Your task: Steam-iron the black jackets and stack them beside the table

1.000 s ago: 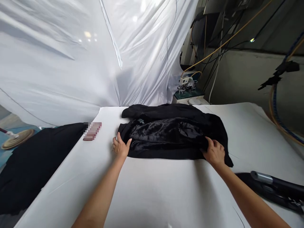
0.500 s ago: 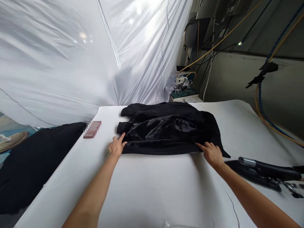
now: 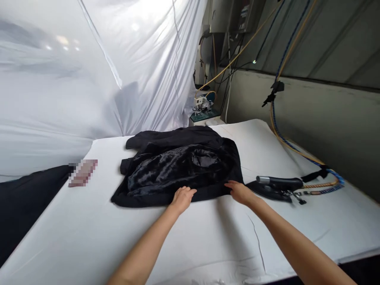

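Note:
A black jacket [image 3: 175, 174] lies spread on the white table, its shiny plush lining facing up and its sleeves stretched toward the left. Along the near edge, about the middle, my left hand [image 3: 182, 198] is closed over the hem with its fingers bent together. My right hand [image 3: 239, 192] pinches the same edge close to the jacket's right corner. The fabric under my fingers is partly hidden.
Just right of the jacket rests a black steam iron [image 3: 274, 188], with a blue and orange hose [image 3: 326, 186] running up from it. The white padded table [image 3: 97, 241] has a white sheet [image 3: 74, 87] hanging behind it. Dark cloth [image 3: 32, 206] hangs at the left.
My left hand has moved right along the hem from the jacket's left corner to its middle. My right hand stays near the right corner. The view has turned right.

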{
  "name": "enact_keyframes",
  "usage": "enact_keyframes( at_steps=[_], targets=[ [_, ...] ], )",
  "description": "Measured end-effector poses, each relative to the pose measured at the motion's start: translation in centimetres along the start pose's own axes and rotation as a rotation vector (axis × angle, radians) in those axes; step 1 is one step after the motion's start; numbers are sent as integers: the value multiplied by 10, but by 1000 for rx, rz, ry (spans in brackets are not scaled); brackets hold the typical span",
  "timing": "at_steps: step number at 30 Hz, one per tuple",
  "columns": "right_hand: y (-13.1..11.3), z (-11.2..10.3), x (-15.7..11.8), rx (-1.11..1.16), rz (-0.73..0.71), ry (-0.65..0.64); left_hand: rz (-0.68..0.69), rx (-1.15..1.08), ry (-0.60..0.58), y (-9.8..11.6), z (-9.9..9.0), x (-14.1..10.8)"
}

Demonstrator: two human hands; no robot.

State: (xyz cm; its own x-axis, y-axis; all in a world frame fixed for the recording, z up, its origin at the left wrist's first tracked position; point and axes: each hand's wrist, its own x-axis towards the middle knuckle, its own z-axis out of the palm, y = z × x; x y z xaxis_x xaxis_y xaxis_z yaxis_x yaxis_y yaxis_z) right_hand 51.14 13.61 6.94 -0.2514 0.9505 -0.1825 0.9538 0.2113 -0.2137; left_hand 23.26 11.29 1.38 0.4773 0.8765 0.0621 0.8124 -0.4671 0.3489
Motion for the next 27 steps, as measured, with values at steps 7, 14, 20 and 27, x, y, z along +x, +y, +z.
enact_keyframes(
  at_steps=[7,14,20,27],
  targets=[
    [103,-77,-32,-189,166,58,245,-49,-54,80,28,74],
    [158,-87,-35,-153,216,-216,100,81,-163,160,43,141],
    [155,-72,-40,-89,424,-121,40,76,-67,181,65,143],
    [167,-70,-33,-67,532,-94,149,-100,26,194,85,120]
  ],
)
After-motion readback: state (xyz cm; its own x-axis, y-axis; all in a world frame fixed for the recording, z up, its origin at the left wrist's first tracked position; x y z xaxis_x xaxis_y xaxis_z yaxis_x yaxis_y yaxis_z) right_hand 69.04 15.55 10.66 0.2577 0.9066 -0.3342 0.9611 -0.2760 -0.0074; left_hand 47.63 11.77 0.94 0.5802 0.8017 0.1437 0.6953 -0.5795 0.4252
